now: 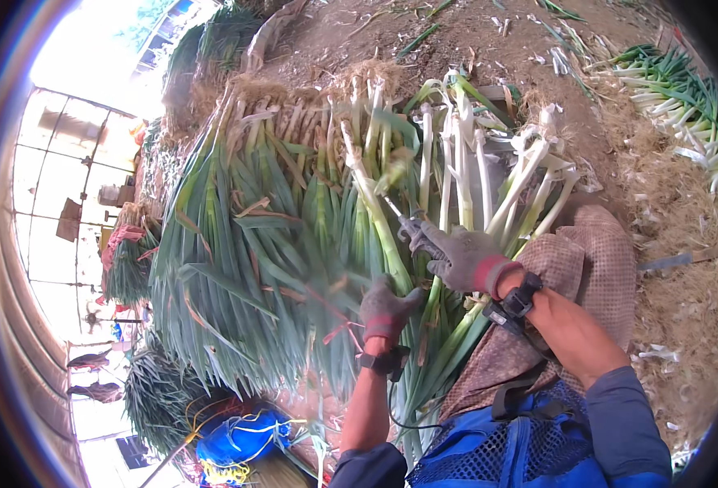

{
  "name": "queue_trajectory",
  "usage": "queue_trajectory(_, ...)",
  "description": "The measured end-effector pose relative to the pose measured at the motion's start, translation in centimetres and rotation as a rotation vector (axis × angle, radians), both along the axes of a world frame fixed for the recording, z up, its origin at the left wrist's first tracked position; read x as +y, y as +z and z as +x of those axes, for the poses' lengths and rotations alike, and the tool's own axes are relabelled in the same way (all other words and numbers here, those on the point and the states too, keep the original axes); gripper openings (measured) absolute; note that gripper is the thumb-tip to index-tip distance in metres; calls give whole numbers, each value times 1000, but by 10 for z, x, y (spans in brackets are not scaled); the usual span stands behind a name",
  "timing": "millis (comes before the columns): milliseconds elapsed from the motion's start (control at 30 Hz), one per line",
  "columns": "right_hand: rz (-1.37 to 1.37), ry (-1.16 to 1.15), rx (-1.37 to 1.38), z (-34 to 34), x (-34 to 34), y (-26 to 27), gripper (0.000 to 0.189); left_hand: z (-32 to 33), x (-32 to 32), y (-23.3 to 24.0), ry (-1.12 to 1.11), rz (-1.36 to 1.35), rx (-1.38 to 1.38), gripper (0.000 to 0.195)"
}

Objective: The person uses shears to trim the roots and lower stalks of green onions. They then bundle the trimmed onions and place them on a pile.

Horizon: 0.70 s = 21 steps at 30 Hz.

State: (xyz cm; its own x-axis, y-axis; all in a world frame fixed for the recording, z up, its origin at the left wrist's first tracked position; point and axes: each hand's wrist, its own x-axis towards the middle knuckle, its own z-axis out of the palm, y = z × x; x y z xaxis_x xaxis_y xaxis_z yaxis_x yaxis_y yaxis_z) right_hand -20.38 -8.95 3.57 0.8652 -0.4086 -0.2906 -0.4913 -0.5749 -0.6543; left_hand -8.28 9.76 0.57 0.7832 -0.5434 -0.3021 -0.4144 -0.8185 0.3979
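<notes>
My right hand (459, 256), in a grey knit glove with a red cuff, is closed around a metal air blow gun (417, 229) whose nozzle points up and left. My gloved left hand (389, 308) holds the green lower part of a thick leek-like green onion (371, 204). The nozzle tip is close beside that stalk, and a blurred scrap of leaf hangs just above it. To the left lies a wide heap of green onions (243, 232) with brown dry skins and roots at the top. Several stalks with bare white shafts (462, 165) lie to the right.
Roots and peelings (682, 341) cover the ground at right, beside a flat metal strip (670, 262). More green onions (688, 110) lie at upper right. At lower left are a dark green bundle (158, 390) and a blue plastic bundle (243, 436) with yellow cord.
</notes>
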Motion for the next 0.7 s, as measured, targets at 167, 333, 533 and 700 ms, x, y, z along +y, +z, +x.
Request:
queue_trajectory(167, -4, 147, 96, -4, 7, 10, 81, -19, 5, -7, -20, 84, 49, 68)
queue_trajectory(333, 8, 70, 100, 21, -14, 13, 77, -27, 10, -3, -84, 81, 1, 65)
queue_trajectory(533, -68, 71, 68, 45, -32, 4, 75, -38, 14, 7, -113, 50, 75, 53)
queue_trajectory(700, -25, 60, 62, 66, -45, 1, 77, -46, 21, 5, -157, 50, 93, 55)
